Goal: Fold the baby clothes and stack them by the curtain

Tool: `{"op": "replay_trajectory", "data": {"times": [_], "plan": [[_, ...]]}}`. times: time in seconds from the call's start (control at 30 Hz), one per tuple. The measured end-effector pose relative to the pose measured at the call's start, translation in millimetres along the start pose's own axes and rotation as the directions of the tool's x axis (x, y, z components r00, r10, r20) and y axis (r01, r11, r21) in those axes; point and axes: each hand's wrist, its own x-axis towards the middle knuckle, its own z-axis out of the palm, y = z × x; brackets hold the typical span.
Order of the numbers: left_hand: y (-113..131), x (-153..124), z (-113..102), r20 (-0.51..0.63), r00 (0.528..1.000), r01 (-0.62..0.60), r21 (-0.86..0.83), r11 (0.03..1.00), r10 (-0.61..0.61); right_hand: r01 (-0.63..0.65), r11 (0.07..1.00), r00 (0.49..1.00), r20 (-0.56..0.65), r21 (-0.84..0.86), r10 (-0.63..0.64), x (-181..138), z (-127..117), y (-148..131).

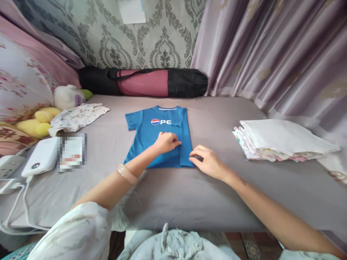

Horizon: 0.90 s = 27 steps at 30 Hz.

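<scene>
A blue T-shirt (154, 141) with a round red, white and blue logo and the white letters "PE" lies flat in front of me. Its right side is folded inward in a straight strip (185, 139), which hides the rest of the lettering. My left hand (168, 142) is over the middle of the shirt, fingers closed at the inner edge of that strip. At the lower right corner, my right hand (208, 161) has thumb and forefinger pinched against the outer folded edge. The shirt's left sleeve (134, 120) is spread outward.
A stack of folded cloths (284, 139) lies to the right. On the left are a white power bank (42, 157) with cables, a blurred packet (72, 152), a patterned cloth (78, 117) and plush toys (67, 96). A black and red rolled bag (143, 82) lies along the wall.
</scene>
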Motion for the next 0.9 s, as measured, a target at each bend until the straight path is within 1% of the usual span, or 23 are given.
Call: {"op": "replay_trajectory", "data": {"times": [0.07,0.17,0.23,0.3,0.37,0.43,0.57,0.63,0.67,0.73,0.77,0.8,0.83,0.87,0.9], "plan": [[12,-3,2,0.063,0.995,0.080,-0.077,0.994,-0.075,0.045,0.999,0.997,0.064,-0.021,-0.044,-9,-1,-1],[27,-11,2,0.199,0.969,0.157,-0.030,0.987,-0.148,0.097,0.992,0.991,0.105,-0.076,-0.088,-18,2,-3],[32,-16,0,0.299,0.942,0.169,-0.023,0.985,-0.154,0.138,0.983,0.986,0.108,-0.122,-0.125,-20,4,-3],[35,-21,-1,0.380,0.914,0.174,-0.059,0.983,-0.139,0.173,0.970,0.983,0.095,-0.173,-0.158,-22,6,-2],[37,-24,-1,0.419,0.899,0.178,-0.086,0.980,-0.126,0.190,0.960,0.981,0.071,-0.207,-0.179,-23,8,-2],[38,-26,1,0.429,0.894,0.193,-0.109,0.975,-0.130,0.196,0.955,0.981,0.050,-0.224,-0.190,-24,10,-1],[42,-27,4,0.451,0.883,0.254,-0.222,0.941,-0.132,0.211,0.933,0.977,0.048,-0.291,-0.206,-26,9,-2],[45,-27,4,0.458,0.876,0.272,-0.204,0.941,-0.154,0.207,0.916,0.978,0.064,-0.344,-0.197,-28,6,-5],[47,-27,4,0.461,0.871,0.266,-0.154,0.951,-0.169,0.202,0.909,0.979,0.074,-0.365,-0.188,-30,5,-8],[50,-29,2,0.443,0.870,0.234,0.014,0.972,-0.216,0.195,0.905,0.981,0.097,-0.378,-0.171,-31,2,-12],[51,-31,2,0.403,0.885,0.209,0.101,0.973,-0.232,0.187,0.911,0.982,0.099,-0.368,-0.162,-30,1,-13],[51,-34,2,0.339,0.913,0.177,0.171,0.969,-0.226,0.170,0.922,0.985,0.087,-0.349,-0.149,-28,0,-14],[50,-37,2,0.258,0.947,0.135,0.220,0.966,-0.191,0.143,0.937,0.990,0.058,-0.320,-0.131,-25,-1,-13],[49,-40,4,0.176,0.976,0.077,0.255,0.964,-0.125,0.109,0.952,0.994,0.016,-0.284,-0.109,-19,-1,-11],[48,-42,6,0.108,0.993,0.006,0.278,0.961,-0.037,0.076,0.966,0.996,-0.029,-0.249,-0.086,-12,-1,-8]]}}
